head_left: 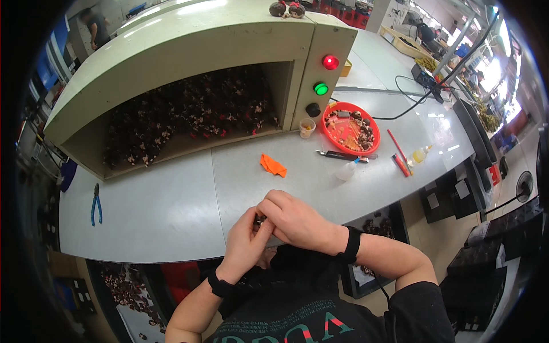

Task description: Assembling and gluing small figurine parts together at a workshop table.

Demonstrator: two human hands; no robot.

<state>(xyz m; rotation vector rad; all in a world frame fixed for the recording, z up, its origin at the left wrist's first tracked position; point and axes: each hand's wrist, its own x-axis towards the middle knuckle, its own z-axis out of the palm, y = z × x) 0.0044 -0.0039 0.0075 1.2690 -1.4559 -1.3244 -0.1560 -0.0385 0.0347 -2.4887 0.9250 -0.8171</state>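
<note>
Both hands meet at the near edge of the grey table (171,211), in front of my body. Between the fingertips is a small dark brown piece (260,219), mostly covered, so its exact kind does not show. My left hand (243,239) is closed around it from the left. From the right, my right hand (294,220) bends over it with curled fingers pressed against it. An orange scrap of cloth or paper (273,165) lies just beyond the hands. To the right of that stands a small white bottle with a blue tip (346,171).
A cream arched machine (189,34) full of small dark figures (194,106) spans the back. Right of it are a clear cup (307,128), a red basket (374,137), a craft knife (337,154), red pens (400,164) and a yellow bottle (421,153). Blue-handled pliers (96,207) lie left.
</note>
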